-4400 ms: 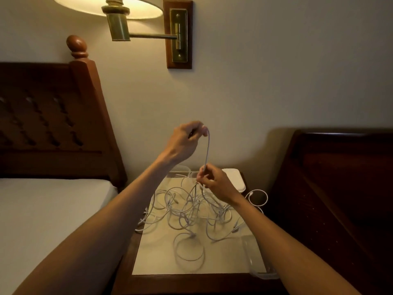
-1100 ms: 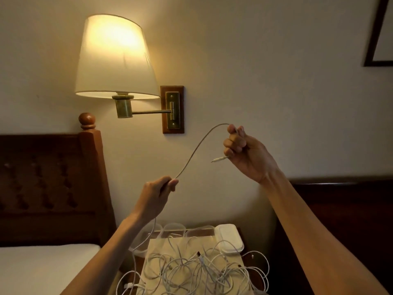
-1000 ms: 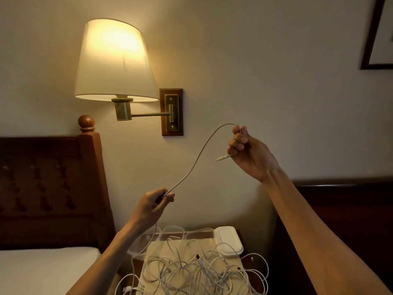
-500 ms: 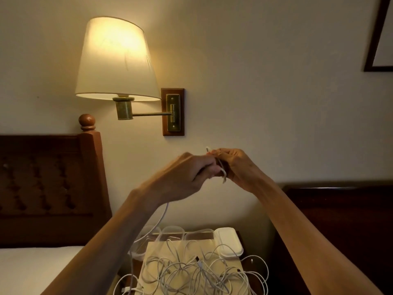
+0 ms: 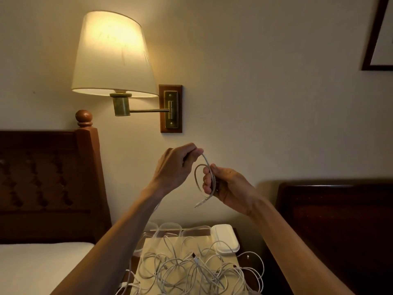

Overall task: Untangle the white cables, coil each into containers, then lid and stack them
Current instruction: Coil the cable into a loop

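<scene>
- Up at chest height in the head view, I hold both hands in front of the wall, well above the nightstand, so the cable end I'm coiling hangs free of the pile.
- right hand: fingers curled round a small loop of white cable, plug tip poking out down-left below the fist; that hand serves as the spool.
- left hand: thumb and fingers pinch the same cable just above the loop, close beside the right hand, feeding the next turn; the run below that pinch goes behind the arm, can't trace it.
- tangle of white cables: lies on a pale sheet on the nightstand, strands crossing everywhere, some spilling over the right edge. Judgement: mostly not untangled yet.
- clear containers: row at the back of the nightstand, by the wall, open-topped, look empty; parked behind the pile so a finished coil can drop straight in.
- white lids: stacked at the back right, just beside the containers, not on any yet.
- Judgement: early stage, first coil started, nothing boxed.
- Rest: lit wall lamp upper left, bed with headboard left, dark wooden furniture right, picture frame corner top right.
</scene>
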### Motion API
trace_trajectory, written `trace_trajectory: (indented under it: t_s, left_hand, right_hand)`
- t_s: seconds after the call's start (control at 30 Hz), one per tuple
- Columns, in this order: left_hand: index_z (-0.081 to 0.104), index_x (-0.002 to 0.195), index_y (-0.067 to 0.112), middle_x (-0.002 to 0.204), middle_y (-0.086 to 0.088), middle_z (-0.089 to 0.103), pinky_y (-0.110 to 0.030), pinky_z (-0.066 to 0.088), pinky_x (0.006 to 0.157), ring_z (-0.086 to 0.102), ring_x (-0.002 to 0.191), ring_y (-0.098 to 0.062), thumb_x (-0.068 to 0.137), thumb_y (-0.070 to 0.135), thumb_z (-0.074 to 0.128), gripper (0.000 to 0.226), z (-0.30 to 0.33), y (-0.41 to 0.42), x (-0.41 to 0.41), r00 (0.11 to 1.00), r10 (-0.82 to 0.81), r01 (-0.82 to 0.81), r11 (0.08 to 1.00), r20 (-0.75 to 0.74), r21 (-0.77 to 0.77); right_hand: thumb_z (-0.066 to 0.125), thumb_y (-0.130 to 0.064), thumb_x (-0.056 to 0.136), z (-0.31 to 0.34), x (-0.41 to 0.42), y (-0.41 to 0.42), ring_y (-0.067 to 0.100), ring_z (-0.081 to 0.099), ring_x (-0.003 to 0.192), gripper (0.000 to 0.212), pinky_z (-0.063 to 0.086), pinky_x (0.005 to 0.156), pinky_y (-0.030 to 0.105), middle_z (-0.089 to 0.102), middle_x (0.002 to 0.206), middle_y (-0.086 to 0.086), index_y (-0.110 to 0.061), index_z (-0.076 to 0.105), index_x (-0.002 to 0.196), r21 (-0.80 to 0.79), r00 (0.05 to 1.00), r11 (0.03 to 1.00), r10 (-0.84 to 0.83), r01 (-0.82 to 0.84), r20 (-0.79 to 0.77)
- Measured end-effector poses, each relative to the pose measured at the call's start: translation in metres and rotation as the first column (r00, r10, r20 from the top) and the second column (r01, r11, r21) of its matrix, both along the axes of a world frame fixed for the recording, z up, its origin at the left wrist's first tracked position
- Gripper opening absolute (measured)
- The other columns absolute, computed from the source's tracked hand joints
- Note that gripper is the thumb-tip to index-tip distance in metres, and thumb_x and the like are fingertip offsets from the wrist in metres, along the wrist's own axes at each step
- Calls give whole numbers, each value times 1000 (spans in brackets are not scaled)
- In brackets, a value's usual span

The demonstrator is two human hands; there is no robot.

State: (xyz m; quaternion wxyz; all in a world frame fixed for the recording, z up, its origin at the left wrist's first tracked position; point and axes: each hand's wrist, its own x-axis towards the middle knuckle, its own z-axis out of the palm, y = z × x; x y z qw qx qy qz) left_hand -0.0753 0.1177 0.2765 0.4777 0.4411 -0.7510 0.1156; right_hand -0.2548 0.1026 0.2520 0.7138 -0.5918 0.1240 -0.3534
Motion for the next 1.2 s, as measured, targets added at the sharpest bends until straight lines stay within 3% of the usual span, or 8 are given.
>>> trace_trajectory:
  t_s: [0.07,0.2,0.33,0.63,0.77,0.87,1.03,1.2]
  left_hand:
    - [51,75,30,62,14,51,-15,35,53,49,55,-5,100,30,49,25,-5,-1,1,996,-57,60,997,-63,45]
    - [52,72,22,59,12,47,-16,34,53,43,53,-5,100,27,46,29,-20,-5,5,945,-177,236,951,-275,199]
    - [54,71,12,57,7,44,-16,28,43,35,45,-1,95,35,44,35,-53,-7,8,864,-159,332,893,-478,305]
    - [58,83,33,68,11,56,-25,38,52,47,57,-7,94,56,41,31,-144,0,75,977,-42,98,959,-209,266]
    - [56,79,30,68,13,59,-37,50,57,55,59,-8,95,48,44,27,-98,21,52,992,-19,-24,943,126,331]
    - [55,75,27,65,10,56,-36,47,59,53,57,-12,100,38,46,29,-50,39,15,907,-247,78,894,341,441]
    - [53,76,33,62,10,52,-30,44,54,51,54,-12,100,23,49,26,-1,52,-10,915,-345,282,917,210,282]
    - [53,79,25,58,9,48,-22,36,49,48,51,-13,101,25,47,23,11,42,-4,983,-180,180,984,25,16]
  right_hand:
    - [30,-22,106,2,-2,2,19,59,69,33,49,74,30,59,74,8,-10,56,90,-17,999,1000,16,-16,-31]
    - [26,-23,106,15,-4,3,8,33,50,38,34,49,20,37,59,-4,-15,52,80,98,999,994,44,-44,5]
    - [29,-19,103,26,-8,3,7,14,46,33,19,43,19,20,54,-9,-16,48,77,226,994,973,30,-55,109]
    - [41,-24,96,54,-47,-20,8,8,46,22,22,37,17,11,57,-8,-19,47,75,232,969,964,-175,132,175]
    - [36,-27,105,51,-41,-29,6,29,44,31,34,44,17,34,55,-6,-15,51,80,47,954,953,-300,298,24]
    - [37,-22,105,43,-23,-26,12,50,50,31,46,50,20,55,64,4,-9,55,84,-111,926,924,-374,367,-56]
    - [39,-22,105,30,-11,-15,16,60,52,33,50,53,22,65,64,7,-4,61,90,-308,920,906,-353,291,-169]
    - [33,-22,106,27,-11,-2,14,54,49,37,48,52,21,59,60,5,-4,61,90,-292,955,937,-246,190,-166]
